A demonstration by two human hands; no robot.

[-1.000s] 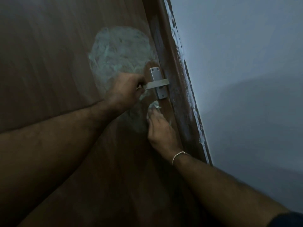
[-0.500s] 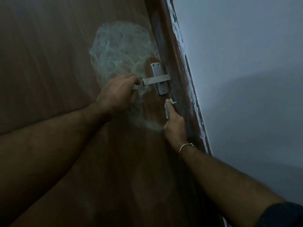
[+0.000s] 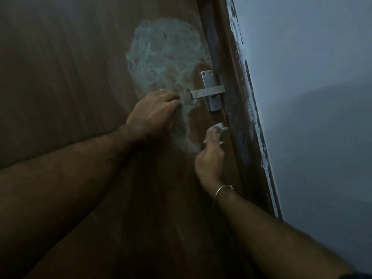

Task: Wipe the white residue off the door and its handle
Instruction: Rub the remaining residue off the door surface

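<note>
A big patch of white residue (image 3: 163, 55) is sitting on the brown wooden door (image 3: 60, 77), up and to the left of the silver handle (image 3: 207, 92), and it is trailing down past the handle's free end. The left hand (image 3: 155, 112) is resting on the door just left of the handle, with its fingers curled against the wood and gripping nothing I can see. The right hand (image 3: 210, 158) is pinching a small white cloth (image 3: 218, 127) and pressing it on the door below the handle, close to the door's edge. A thin bracelet (image 3: 222, 191) is sitting on the right wrist. A pale wall (image 3: 312, 97) is standing to the right.
</note>
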